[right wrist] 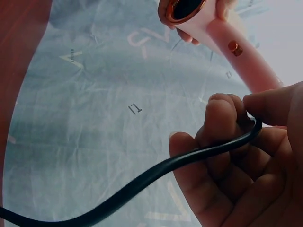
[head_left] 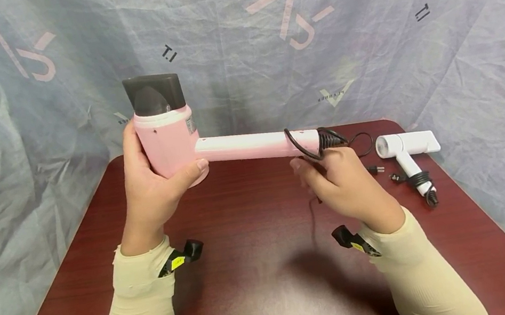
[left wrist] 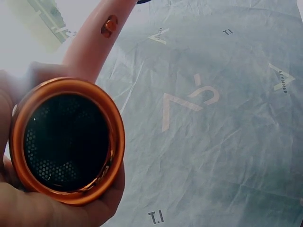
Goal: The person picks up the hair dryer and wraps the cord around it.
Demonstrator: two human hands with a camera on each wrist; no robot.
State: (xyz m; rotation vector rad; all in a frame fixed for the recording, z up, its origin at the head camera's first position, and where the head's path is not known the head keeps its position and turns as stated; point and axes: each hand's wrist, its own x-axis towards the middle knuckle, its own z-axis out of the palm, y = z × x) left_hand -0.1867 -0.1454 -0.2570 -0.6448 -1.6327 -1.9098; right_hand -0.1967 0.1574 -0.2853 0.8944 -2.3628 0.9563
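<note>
My left hand (head_left: pixel 148 196) grips the barrel of a pink hair dryer (head_left: pixel 165 143), held up over the table with its black nozzle (head_left: pixel 157 96) pointing away. The dryer's handle (head_left: pixel 251 146) stretches sideways to the right. In the left wrist view the copper-rimmed rear grille (left wrist: pixel 66 142) faces the camera, with a copper button (left wrist: pixel 110 24) on the handle. My right hand (head_left: pixel 346 184), just below the handle's end, pinches the black cord (right wrist: pixel 165 165) between thumb and curled fingers. One turn of cord loops around the handle's end.
A white hair dryer (head_left: pixel 410 159), its black cord wound about the handle, lies at the table's right side. Near it lies a black two-pronged plug (head_left: pixel 375 170). Grey printed fabric (head_left: pixel 222 48) hangs behind the dark red table (head_left: pixel 242 223).
</note>
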